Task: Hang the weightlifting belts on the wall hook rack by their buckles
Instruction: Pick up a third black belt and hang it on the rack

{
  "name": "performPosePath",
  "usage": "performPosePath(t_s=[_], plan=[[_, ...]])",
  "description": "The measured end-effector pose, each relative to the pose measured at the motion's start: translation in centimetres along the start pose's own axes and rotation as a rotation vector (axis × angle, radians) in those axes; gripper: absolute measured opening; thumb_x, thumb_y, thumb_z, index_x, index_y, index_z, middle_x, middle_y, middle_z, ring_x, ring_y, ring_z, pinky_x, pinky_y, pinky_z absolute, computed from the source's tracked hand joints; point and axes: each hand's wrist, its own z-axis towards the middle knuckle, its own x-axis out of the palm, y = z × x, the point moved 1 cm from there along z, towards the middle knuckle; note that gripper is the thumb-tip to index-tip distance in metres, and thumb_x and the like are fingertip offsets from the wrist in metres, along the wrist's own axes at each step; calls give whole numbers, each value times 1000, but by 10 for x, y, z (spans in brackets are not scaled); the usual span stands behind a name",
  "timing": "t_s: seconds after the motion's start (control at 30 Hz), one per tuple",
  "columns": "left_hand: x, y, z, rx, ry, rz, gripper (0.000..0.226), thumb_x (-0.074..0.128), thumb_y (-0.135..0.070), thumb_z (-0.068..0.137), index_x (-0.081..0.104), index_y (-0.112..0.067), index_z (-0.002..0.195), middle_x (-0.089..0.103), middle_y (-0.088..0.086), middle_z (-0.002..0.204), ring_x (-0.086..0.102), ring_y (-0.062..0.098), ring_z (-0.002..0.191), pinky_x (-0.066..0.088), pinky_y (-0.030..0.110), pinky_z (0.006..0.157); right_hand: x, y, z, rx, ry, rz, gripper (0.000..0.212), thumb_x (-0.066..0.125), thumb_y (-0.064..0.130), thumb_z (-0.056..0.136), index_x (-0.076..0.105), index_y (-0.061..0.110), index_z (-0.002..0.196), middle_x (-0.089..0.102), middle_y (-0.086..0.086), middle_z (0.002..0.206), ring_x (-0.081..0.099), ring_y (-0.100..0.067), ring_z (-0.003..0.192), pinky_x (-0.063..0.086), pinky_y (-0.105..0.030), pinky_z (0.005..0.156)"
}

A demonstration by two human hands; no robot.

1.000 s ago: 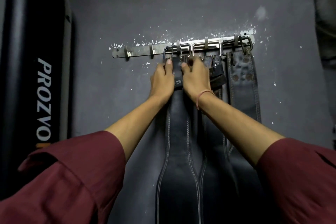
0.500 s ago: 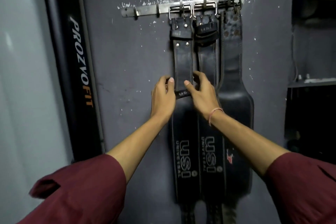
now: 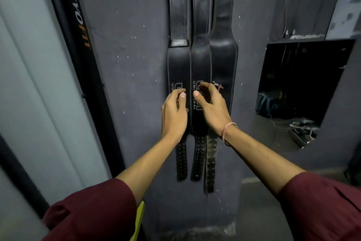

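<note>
On my feed three black weightlifting belts hang side by side down the dark grey wall [image 3: 127,45], their tops cut off by the upper edge of the view, so I cannot see what holds them. The left belt [image 3: 178,64] and the middle belt [image 3: 201,61] touch edge to edge and carry white lettering. The right belt [image 3: 223,49] is wider and lies partly behind the middle one. Their punched tails dangle low, near the person. The left hand [image 3: 173,113] is in front of the left belt's lettering, fingers loosely curled, thumb pointing right, gripping nothing. The right hand [image 3: 213,107] is just beside it in front of the middle belt, curled the same loose way and holding nothing. I cannot tell whether either hand's fingertips touch the leather. A pink wrist band [image 3: 227,129] circles the right wrist, and both arms come out of maroon sleeves [image 3: 93,213]. At far left a black upright pad [image 3: 82,31] with orange letters leans along the wall. To the right is a dark recess [image 3: 302,76].
</note>
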Motion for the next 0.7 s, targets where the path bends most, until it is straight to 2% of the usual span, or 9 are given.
performPosePath(t_s=[0.03,0.17,0.27,0.4,0.47,0.53,0.57,0.63,0.7], plan=[[1,3,-12,-10,5,15,30,43,-23,106,62,-13,127,66,0,124,59,2,108,43,1,79,-2,-4,-11,14,11,0,47,57,32,99,46,15,141,56,5,133,51,-4,118,40,-15,96],[10,15,-61,-69,11,64,29,43,-27,106,63,-16,125,67,-3,121,60,5,113,45,14,93,-16,-31,-59,90,66,36,46,56,30,99,45,17,141,56,5,135,52,-6,123,41,-7,89],[31,26,-104,-147,46,79,26,44,-25,106,64,-16,120,68,-1,117,61,7,110,45,16,90,-37,-59,-96,173,76,36,45,56,30,99,46,18,141,56,4,133,53,-7,121,42,-7,87],[69,44,-172,-239,85,86,23,45,-25,105,65,-15,110,69,0,106,63,8,99,46,14,82,-64,-102,-149,294,83,36,37,56,27,99,53,14,133,63,4,119,59,-4,108,47,-12,89],[87,54,-210,-308,132,71,23,44,-26,105,64,-14,109,70,1,104,64,11,99,48,18,83,-76,-123,-175,357,99,38,33,56,25,99,55,11,130,63,6,112,59,2,101,47,-7,83],[101,65,-248,-398,175,60,22,44,-25,106,63,-15,107,69,-1,103,64,10,97,47,15,81,-87,-145,-201,418,108,44,30,56,22,100,57,10,127,62,8,105,58,4,94,47,-4,78],[108,70,-264,-437,182,63,20,44,-24,106,63,-18,105,69,-2,101,63,9,96,46,13,80,-93,-157,-212,451,107,46,28,55,20,100,57,10,125,62,9,101,58,2,91,48,-8,80],[120,76,-295,-485,187,71,17,44,-20,106,61,-22,102,68,0,98,62,8,90,44,9,76,-106,-181,-235,514,98,40,22,55,15,99,60,9,120,62,8,95,59,-6,89,52,-25,89],[130,81,-320,-506,210,72,17,44,-14,105,60,-19,99,66,3,93,58,4,81,42,4,70,-116,-206,-257,579,88,29,18,56,12,98,63,9,114,65,1,96,61,-16,93,53,-40,95]])
